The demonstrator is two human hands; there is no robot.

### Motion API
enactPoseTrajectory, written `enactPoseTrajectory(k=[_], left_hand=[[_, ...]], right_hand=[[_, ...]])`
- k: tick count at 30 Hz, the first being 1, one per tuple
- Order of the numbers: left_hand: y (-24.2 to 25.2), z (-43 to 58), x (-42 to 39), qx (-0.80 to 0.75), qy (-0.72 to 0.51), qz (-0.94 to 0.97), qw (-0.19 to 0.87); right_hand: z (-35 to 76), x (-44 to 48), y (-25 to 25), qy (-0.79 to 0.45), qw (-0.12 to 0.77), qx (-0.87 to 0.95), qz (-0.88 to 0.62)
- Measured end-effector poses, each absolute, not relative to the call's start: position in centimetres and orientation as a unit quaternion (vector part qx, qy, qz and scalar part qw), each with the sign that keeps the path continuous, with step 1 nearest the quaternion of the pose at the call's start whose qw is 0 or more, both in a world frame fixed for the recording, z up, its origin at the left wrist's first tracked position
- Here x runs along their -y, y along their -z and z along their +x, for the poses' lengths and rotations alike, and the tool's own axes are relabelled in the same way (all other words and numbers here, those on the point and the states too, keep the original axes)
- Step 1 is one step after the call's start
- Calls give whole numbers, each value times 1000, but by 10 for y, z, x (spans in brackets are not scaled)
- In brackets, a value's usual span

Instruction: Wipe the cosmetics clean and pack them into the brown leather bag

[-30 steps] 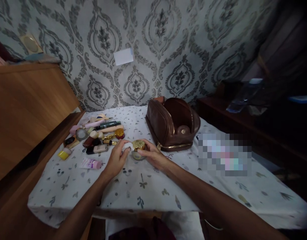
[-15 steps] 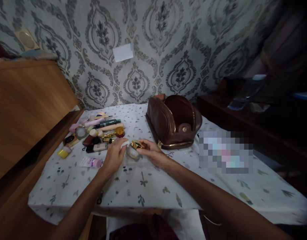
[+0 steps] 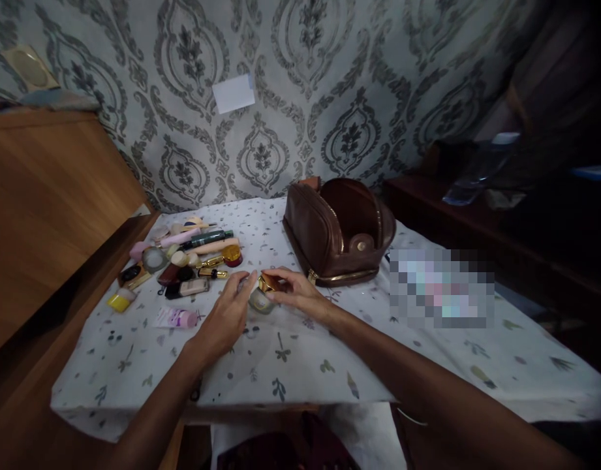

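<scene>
My right hand (image 3: 300,295) pinches a shiny gold cap or lid (image 3: 268,283) between thumb and fingers. Just below the cap is a small round jar (image 3: 261,303) of pale, glassy look; whether the two are joined I cannot tell. My left hand (image 3: 229,312) is on the left side of the cap, its fingers curled and close to it. Anything inside those fingers is mostly hidden. To the left lie a black-and-gold tube (image 3: 213,273), a foundation bottle (image 3: 192,288) and a lilac-and-white squeeze tube (image 3: 177,318).
Behind my right hand stands a brown leather toiletry bag (image 3: 312,228), unzipped. More cosmetics lie at the left, including a green tube (image 3: 211,238), an amber-lidded jar (image 3: 232,254) and a yellow-and-white item (image 3: 121,301). A blurred-out patch (image 3: 440,287) covers something at right.
The white, soft-looking piece seen in my left fingers is now largely out of sight. My left fingers have straightened upward beside the gold cap. The view has shifted slightly.
</scene>
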State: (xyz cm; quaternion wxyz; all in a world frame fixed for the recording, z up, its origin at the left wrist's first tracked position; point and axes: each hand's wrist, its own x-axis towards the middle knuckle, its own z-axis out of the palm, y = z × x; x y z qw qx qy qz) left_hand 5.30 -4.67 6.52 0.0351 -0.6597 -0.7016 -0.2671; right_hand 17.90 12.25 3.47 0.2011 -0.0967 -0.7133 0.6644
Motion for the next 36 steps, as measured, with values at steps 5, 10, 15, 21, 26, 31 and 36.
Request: enactPoseTrajectory(k=[5, 10, 15, 21, 26, 31, 36], left_hand=[[-68, 42, 34, 657, 315, -684, 37], [-71, 34, 24, 633, 345, -693, 27], [-67, 26, 29, 620, 355, -699, 20], [-66, 21, 36, 616, 359, -701, 10], [-67, 24, 36, 628, 359, -691, 4], [-65, 29, 37, 637, 369, -677, 14], [-61, 32, 37, 622, 386, -680, 46]], right_hand=[[182, -127, -38, -654, 204, 725, -67], [183, -134, -36, -679, 192, 706, -62], [182, -138, -31, -710, 189, 676, -67], [180, -140, -28, -731, 174, 655, -82], [183, -142, -31, -717, 166, 671, -91], [186, -140, -37, -688, 157, 707, -56], [186, -132, -42, -636, 186, 748, -45]])
